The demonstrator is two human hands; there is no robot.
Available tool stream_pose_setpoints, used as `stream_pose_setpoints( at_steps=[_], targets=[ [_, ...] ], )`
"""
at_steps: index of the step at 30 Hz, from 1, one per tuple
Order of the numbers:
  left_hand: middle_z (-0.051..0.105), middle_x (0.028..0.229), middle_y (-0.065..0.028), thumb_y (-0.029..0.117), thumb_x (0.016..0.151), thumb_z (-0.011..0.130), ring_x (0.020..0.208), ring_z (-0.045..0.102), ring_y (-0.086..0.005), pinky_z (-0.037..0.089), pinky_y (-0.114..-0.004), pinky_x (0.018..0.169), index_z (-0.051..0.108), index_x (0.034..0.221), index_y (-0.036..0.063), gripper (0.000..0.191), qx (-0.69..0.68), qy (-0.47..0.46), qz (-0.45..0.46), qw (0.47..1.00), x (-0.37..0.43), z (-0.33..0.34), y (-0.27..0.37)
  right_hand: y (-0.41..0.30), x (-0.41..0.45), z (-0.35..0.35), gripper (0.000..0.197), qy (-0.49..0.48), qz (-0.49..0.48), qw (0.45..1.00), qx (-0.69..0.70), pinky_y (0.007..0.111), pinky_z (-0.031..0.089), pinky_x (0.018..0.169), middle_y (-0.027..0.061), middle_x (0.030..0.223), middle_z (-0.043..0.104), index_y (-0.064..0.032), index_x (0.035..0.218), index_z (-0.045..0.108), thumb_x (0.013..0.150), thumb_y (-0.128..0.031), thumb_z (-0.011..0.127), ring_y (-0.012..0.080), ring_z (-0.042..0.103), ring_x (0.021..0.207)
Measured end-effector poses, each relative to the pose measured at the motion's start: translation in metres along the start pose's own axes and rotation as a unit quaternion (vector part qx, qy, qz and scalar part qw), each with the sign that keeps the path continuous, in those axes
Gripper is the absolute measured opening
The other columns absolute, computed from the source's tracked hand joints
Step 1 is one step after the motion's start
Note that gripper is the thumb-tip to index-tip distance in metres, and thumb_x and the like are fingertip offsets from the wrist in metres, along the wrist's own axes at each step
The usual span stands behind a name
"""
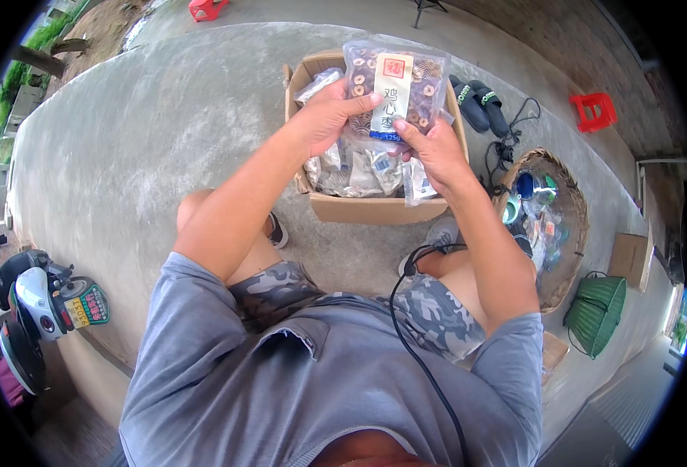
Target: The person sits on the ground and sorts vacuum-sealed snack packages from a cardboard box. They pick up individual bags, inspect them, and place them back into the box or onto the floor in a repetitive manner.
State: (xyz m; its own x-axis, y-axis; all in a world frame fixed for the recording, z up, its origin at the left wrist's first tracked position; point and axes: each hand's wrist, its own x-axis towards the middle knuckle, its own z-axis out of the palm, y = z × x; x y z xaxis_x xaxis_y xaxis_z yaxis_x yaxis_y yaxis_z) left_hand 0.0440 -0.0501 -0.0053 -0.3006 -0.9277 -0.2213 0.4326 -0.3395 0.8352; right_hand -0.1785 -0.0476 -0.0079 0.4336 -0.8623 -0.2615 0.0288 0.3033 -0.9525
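A clear plastic packet with a paper label (393, 93) is held up flat over an open cardboard box (372, 210). My left hand (335, 117) grips its left side, the thumb lying across the front. At the lower right edge, my right hand (431, 140) pinches the same packet, with the thumb on the label's lower part. Under it, the box holds several clear packets (367, 172), some with printed labels. One labelled packet (419, 184) hangs over the box's near edge. The held packet hides part of the box's contents.
To the right of the box lie black slides (483, 105), a black cord (501, 149) and a wicker basket (577, 233) with plastic items. Farther right are a green basket (597, 309) and a red stool (594, 112). A scooter (40, 303) stands at the left.
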Motion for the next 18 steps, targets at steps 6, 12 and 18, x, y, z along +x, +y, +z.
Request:
stream_pose_setpoints(
  at_steps=[6, 12, 18],
  targets=[
    [0.071, 0.119, -0.0089, 0.022, 0.097, 0.074, 0.105, 0.069, -0.0182, 0.055, -0.036, 0.097, 0.06, 0.128, 0.0008, 0.04, 0.008, 0.056, 0.018, 0.998, 0.001, 0.0, 0.009, -0.004, -0.007, 0.018, 0.062, -0.055, -0.09, 0.991, -0.079, 0.035, 0.044, 0.109, 0.0088, 0.136, 0.061, -0.0002, 0.144, 0.048, 0.096, -0.029, 0.076, 0.0177, 0.056, 0.126],
    [0.071, 0.115, -0.0067, 0.009, 0.091, 0.077, 0.102, 0.068, -0.016, 0.054, -0.036, 0.095, 0.064, 0.124, 0.0011, 0.036, 0.096, 0.039, 0.052, 0.993, 0.001, -0.012, 0.005, -0.005, -0.006, 0.015, 0.056, 0.0, -0.121, 0.992, -0.038, 0.034, 0.046, 0.105, 0.0082, 0.128, 0.065, -0.0018, 0.143, 0.048, 0.098, -0.022, 0.073, 0.0176, 0.061, 0.118],
    [0.068, 0.125, -0.0048, 0.011, 0.093, 0.076, 0.113, 0.065, -0.0137, 0.051, -0.034, 0.103, 0.052, 0.139, 0.0026, 0.052, 0.087, -0.014, 0.006, 0.996, -0.006, 0.01, -0.009, -0.001, 0.003, 0.007, 0.028, 0.124, -0.084, 0.984, 0.095, 0.032, 0.059, 0.086, 0.0098, 0.116, 0.069, 0.0, 0.127, 0.057, 0.102, -0.011, 0.064, 0.0162, 0.069, 0.101]
  ],
)
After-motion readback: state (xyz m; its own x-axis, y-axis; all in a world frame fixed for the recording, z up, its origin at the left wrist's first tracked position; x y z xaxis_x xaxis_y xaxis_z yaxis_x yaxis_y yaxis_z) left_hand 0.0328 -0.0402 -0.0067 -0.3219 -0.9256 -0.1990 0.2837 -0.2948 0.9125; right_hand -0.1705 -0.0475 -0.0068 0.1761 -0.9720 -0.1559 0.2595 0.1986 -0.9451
